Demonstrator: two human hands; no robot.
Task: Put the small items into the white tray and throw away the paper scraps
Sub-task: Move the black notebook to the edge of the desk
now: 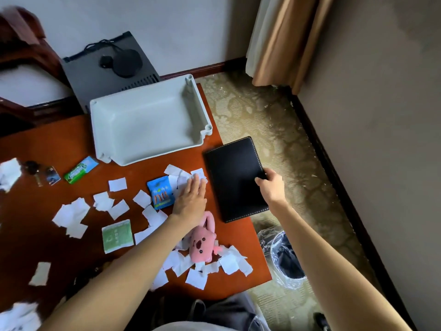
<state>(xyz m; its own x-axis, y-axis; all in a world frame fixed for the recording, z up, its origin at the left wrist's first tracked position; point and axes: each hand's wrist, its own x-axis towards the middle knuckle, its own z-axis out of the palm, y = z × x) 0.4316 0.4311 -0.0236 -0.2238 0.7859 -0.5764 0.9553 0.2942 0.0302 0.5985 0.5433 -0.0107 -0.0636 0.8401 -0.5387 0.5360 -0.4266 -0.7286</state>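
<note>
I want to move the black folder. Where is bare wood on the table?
Bare wood lies left of the white tray, above the green gum pack. Crowded: paper scraps around the blue packet and pink plush.

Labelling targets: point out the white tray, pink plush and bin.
white tray (143,130): head view, bare inner floor.
pink plush (199,246): head view, its face.
bin (285,263): head view, dark inside.
</note>
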